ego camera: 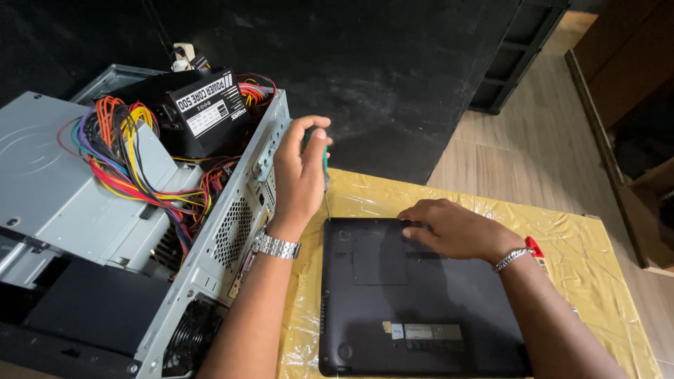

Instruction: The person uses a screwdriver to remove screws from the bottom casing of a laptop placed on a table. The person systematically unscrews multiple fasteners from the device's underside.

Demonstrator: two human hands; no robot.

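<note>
Work in hand: unscrewing the underside of a black laptop [414, 302] that lies base-up on the bench [597, 281], which is covered in yellow plastic sheet.
Landmark: the laptop; everything below is placed from it.
Left hand [300, 175]: above the laptop's far left corner, closed around the green handle of a screwdriver [325, 184], whose thin shaft stands upright with its tip at that corner's edge.
Right hand [456, 228]: resting flat on the laptop's far edge, fingers spread and pressing down, holding nothing; it steadies the base.
Done so far: cannot tell whether any screws are out; none show loose on the bench.
Left to do: the bottom cover sits flush and closed all round, so by my judgement the work is at an early stage, with the cover not yet lifted.
To the laptop's left: an open grey computer case [140, 231], just beside it, with a black power supply [200, 109] and a bundle of coloured wires [137, 158] inside.
</note>
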